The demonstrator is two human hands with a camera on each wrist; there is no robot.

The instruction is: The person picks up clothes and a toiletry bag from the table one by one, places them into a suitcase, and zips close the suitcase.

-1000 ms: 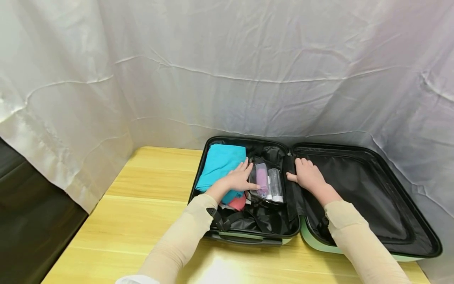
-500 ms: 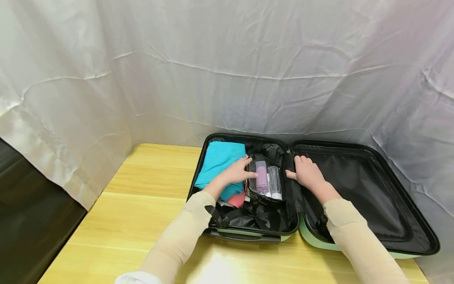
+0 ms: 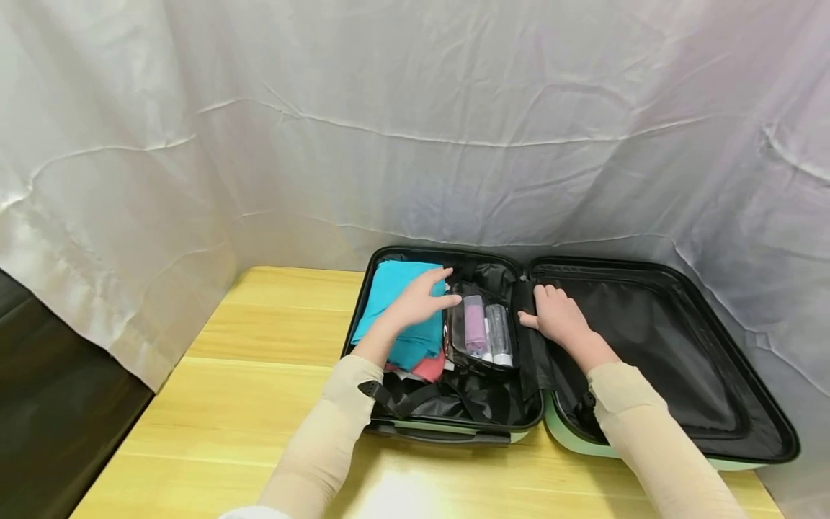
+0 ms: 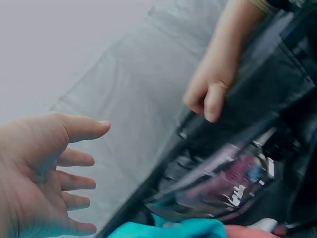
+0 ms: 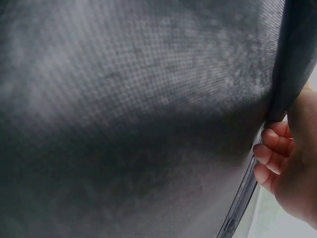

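Note:
An open suitcase (image 3: 447, 437) holds a folded turquoise cloth (image 3: 397, 277) on its left and a clear pouch with black trim (image 3: 457, 339) on its right. Inside the pouch are a purple-filled bottle (image 3: 475, 324) and a clear bottle (image 3: 498, 333). My left hand (image 3: 415, 299) hovers over the cloth beside the pouch, fingers spread and holding nothing; the left wrist view shows its bare palm. Beside the hinge, my right hand (image 3: 559, 316) grips the upper edge of a black fabric divider (image 3: 530, 353), thumb on one side and curled fingers (image 5: 265, 153) on the other.
The suitcase's other half (image 3: 655, 360), lined in black, lies open at the right. Coral fabric (image 3: 429, 368) and black straps (image 3: 415, 396) show below the turquoise cloth. A wooden table (image 3: 246, 404) carries the suitcase, with a pale curtain (image 3: 415, 144) behind it.
My left hand has come off the pouch and shifted left and up over the turquoise cloth. The right hand keeps its hold on the divider.

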